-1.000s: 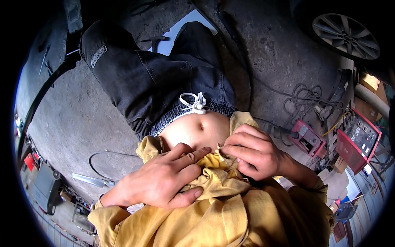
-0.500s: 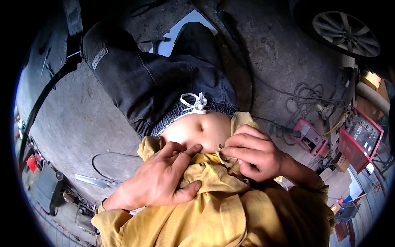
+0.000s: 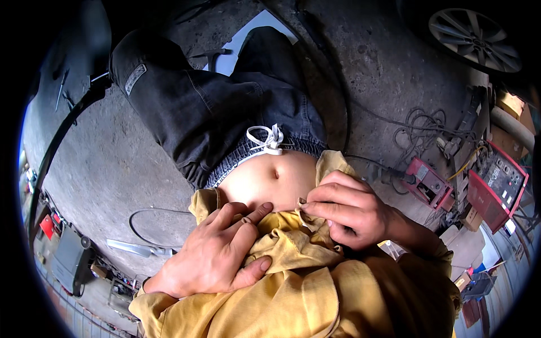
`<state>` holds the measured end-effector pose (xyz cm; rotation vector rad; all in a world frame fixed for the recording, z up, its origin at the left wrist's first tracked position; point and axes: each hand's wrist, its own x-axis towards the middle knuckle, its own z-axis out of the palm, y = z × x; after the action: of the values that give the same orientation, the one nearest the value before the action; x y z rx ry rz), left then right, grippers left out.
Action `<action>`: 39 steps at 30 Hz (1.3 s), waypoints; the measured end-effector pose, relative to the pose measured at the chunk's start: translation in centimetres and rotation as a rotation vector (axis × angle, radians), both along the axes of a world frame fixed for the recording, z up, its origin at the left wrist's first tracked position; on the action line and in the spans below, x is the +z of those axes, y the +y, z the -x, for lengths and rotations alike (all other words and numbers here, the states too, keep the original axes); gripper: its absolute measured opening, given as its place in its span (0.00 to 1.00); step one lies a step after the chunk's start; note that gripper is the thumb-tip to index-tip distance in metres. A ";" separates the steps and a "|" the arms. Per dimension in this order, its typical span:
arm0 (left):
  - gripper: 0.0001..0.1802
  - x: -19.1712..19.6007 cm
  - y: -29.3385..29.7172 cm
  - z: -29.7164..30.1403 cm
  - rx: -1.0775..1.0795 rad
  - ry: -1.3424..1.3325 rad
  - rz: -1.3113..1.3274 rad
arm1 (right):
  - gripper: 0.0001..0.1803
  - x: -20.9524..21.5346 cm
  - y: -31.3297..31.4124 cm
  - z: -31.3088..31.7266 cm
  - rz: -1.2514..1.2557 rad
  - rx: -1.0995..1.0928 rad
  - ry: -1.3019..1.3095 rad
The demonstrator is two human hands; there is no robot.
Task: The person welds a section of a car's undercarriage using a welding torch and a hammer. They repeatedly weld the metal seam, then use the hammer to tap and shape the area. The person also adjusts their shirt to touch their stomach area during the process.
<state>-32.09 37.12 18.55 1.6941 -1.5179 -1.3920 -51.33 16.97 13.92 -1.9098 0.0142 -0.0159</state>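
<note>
A yellow work jacket (image 3: 276,298) is bunched up above my bare belly. My right hand (image 3: 352,211) pinches its front edge between thumb and fingers. On the other side, my left hand (image 3: 217,248) lies over the gathered cloth, its fingers curled on the fabric and its index finger stretched across the fold by the belly. The left thumb stands apart, resting on the yellow cloth. Below the belly are dark trousers (image 3: 220,107) with a white drawstring (image 3: 267,139) tied in a bow. Folds of cloth hide part of the fingertips.
A hammer (image 3: 211,55) and a white board (image 3: 225,63) are by my legs on the concrete floor (image 3: 112,163). Right of me are two red machines (image 3: 499,186) (image 3: 427,183), coiled cables (image 3: 420,132) and a car wheel (image 3: 473,39). A black hose (image 3: 51,152) curves along the left.
My left hand has slid slightly toward me along the jacket, its index finger drawing back from the belly. The right hand keeps its pinch in nearly the same spot.
</note>
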 end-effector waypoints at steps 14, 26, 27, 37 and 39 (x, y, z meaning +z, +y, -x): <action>0.15 -11.7 -1.8 -5.7 0.957 -0.318 -0.046 | 0.06 -14.2 -5.2 -9.8 0.151 -0.687 0.250; 0.24 -11.2 1.3 5.4 0.055 0.393 0.315 | 0.04 -22.4 -1.1 -10.7 0.295 -0.512 0.108; 0.24 -11.5 1.3 5.8 0.073 0.408 0.312 | 0.04 -22.9 -1.3 -10.1 0.282 -0.556 0.092; 0.24 -11.7 1.7 4.8 -0.030 0.389 0.202 | 0.03 -22.3 0.8 -11.7 0.301 -0.700 -0.061; 0.23 -11.7 1.8 4.7 0.021 0.363 0.225 | 0.03 -23.1 0.7 -12.6 0.166 -0.753 -0.051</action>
<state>-36.74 38.92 6.80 1.2416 -1.3849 -1.3705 -38.71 17.66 -9.20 -1.9644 0.7129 -0.5878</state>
